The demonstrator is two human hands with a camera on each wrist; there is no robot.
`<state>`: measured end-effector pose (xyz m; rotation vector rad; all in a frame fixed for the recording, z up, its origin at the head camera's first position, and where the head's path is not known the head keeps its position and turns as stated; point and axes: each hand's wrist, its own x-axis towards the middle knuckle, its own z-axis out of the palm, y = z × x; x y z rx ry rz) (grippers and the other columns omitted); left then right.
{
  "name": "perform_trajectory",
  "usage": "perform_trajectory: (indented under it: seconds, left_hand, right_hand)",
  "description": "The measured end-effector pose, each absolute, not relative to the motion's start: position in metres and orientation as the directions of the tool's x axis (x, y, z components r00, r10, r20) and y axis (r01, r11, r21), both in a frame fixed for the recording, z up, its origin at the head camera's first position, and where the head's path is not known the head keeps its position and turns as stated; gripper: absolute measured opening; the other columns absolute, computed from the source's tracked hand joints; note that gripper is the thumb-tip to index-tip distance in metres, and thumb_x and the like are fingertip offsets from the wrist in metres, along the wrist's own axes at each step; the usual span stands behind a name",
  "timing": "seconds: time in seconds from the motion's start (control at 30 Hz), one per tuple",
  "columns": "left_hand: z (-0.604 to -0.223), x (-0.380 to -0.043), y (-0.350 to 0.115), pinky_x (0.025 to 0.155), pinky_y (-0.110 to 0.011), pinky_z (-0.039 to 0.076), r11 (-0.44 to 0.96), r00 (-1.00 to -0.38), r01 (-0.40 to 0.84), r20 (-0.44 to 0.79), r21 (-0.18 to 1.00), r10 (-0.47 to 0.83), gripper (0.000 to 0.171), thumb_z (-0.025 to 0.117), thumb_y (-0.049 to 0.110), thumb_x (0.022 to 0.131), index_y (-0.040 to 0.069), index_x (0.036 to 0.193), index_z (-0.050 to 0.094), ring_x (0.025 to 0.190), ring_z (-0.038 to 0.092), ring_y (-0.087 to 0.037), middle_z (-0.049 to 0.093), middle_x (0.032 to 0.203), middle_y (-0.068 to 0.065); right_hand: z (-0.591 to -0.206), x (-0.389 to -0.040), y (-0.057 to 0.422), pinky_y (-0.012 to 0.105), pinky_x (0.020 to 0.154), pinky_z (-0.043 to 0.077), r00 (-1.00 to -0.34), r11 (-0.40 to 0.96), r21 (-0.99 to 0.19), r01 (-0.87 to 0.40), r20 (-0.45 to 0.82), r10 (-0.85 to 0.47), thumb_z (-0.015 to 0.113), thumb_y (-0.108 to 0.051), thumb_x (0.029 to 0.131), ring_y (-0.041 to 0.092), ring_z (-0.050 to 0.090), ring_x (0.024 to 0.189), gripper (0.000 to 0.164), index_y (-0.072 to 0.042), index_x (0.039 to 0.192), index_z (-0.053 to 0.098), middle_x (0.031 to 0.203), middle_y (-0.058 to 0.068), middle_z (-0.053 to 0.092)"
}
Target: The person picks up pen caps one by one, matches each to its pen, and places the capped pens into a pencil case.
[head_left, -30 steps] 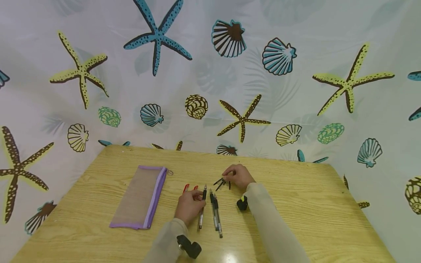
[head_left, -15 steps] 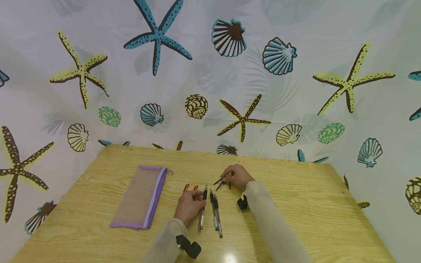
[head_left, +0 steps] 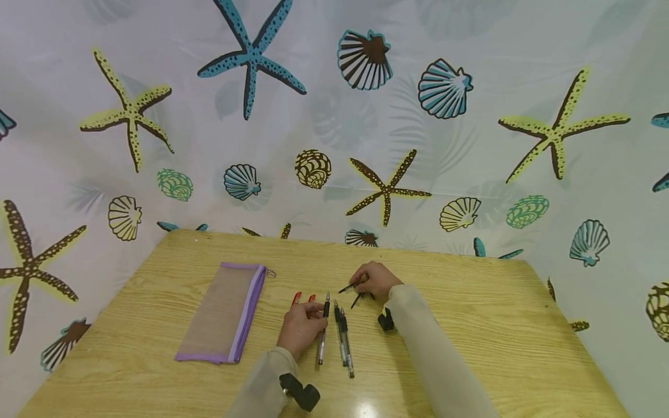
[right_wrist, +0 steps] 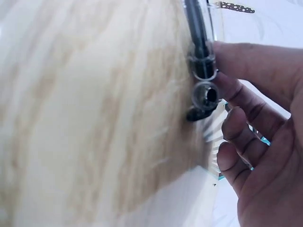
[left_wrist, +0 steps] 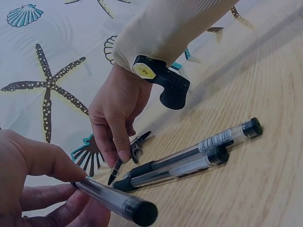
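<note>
Left hand (head_left: 302, 328) pinched uncapped pen (head_left: 322, 342); right hand (head_left: 377, 280), two o'clock, pinched cap (right_wrist: 197, 30). Light touch seemed wisest.

In the upper middle of the left wrist view, a yellow sticker (left_wrist: 144, 71) on a black wrist device (left_wrist: 173, 93) bears small dark characters that seem to start with "RE", the rest too small to tell. Right of centre there, a clear-barrelled pen (left_wrist: 189, 151) carries a barcode-like striped label (left_wrist: 215, 141), its print unreadable
</note>
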<state>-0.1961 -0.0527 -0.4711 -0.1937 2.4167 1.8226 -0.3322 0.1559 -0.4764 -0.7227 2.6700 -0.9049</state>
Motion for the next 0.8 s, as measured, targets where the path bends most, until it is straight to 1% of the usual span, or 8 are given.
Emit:
perform_trajectory:
  seconds: [0.17, 0.3, 0.43, 0.6, 0.8]
  left_hand:
    - [-0.472, -0.1972, -0.0528, 0.059, -0.03, 0.054, 0.269, -0.985, -0.173, -0.169, 0.948, -0.038, 0.03, 0.067, 0.002, 0.083, -0.001, 0.113, 0.067, 0.066, 0.06, -0.015, 0.063, 0.088, -0.009]
    - [-0.4726, -0.1972, -0.0523, 0.059, -0.03, 0.053, 0.26, -0.983, -0.184, -0.181, 0.948, -0.036, 0.03, 0.067, 0.002, 0.084, -0.001, 0.113, 0.067, 0.066, 0.059, -0.014, 0.062, 0.088, -0.008]
    - [-0.4725, -0.1963, -0.0514, 0.058, -0.031, 0.053, 0.257, -0.982, -0.189, -0.188, 0.948, -0.031, 0.029, 0.066, 0.002, 0.084, 0.0, 0.113, 0.067, 0.065, 0.059, -0.014, 0.062, 0.087, -0.008]
    - [-0.4724, -0.1956, -0.0515, 0.059, -0.03, 0.053, 0.263, -0.981, -0.193, -0.19, 0.945, -0.035, 0.029, 0.067, 0.003, 0.084, 0.0, 0.112, 0.068, 0.065, 0.06, -0.014, 0.063, 0.088, -0.008]
    - [-0.4724, -0.1966, -0.0519, 0.061, -0.03, 0.054, 0.246, -0.978, -0.207, -0.205, 0.947, -0.034, 0.029, 0.068, 0.003, 0.083, 0.0, 0.113, 0.068, 0.068, 0.06, -0.015, 0.063, 0.09, -0.009]
  right_hand:
    - [-0.4775, -0.3335, 0.1541, 0.034, 0.075, 0.053, -0.86, 0.707, -0.604, -0.367, -0.069, -0.505, 0.073, -0.009, 0.084, 0.014, 0.059, 0.083, 0.013, -0.011, 0.097, 0.074, 0.1, 0.002, 0.066]
    - [-0.4785, -0.3347, 0.1533, 0.032, 0.07, 0.052, -0.864, 0.712, -0.604, -0.358, -0.075, -0.498, 0.074, -0.01, 0.084, 0.011, 0.058, 0.074, 0.01, -0.012, 0.093, 0.073, 0.092, -0.001, 0.066]
    - [-0.4792, -0.335, 0.153, 0.03, 0.067, 0.05, -0.86, 0.705, -0.61, -0.362, -0.073, -0.504, 0.074, -0.01, 0.084, 0.012, 0.056, 0.069, 0.008, -0.013, 0.091, 0.072, 0.085, -0.004, 0.065]
    - [-0.4779, -0.3336, 0.1523, 0.03, 0.063, 0.047, -0.854, 0.689, -0.623, -0.371, -0.062, -0.516, 0.074, -0.01, 0.084, 0.013, 0.053, 0.066, 0.007, -0.013, 0.09, 0.071, 0.081, -0.005, 0.063]
    - [-0.4751, -0.331, 0.1518, 0.03, 0.065, 0.047, -0.861, 0.67, -0.654, -0.352, -0.055, -0.506, 0.074, -0.011, 0.085, 0.014, 0.053, 0.068, 0.009, -0.011, 0.094, 0.071, 0.083, -0.003, 0.063]
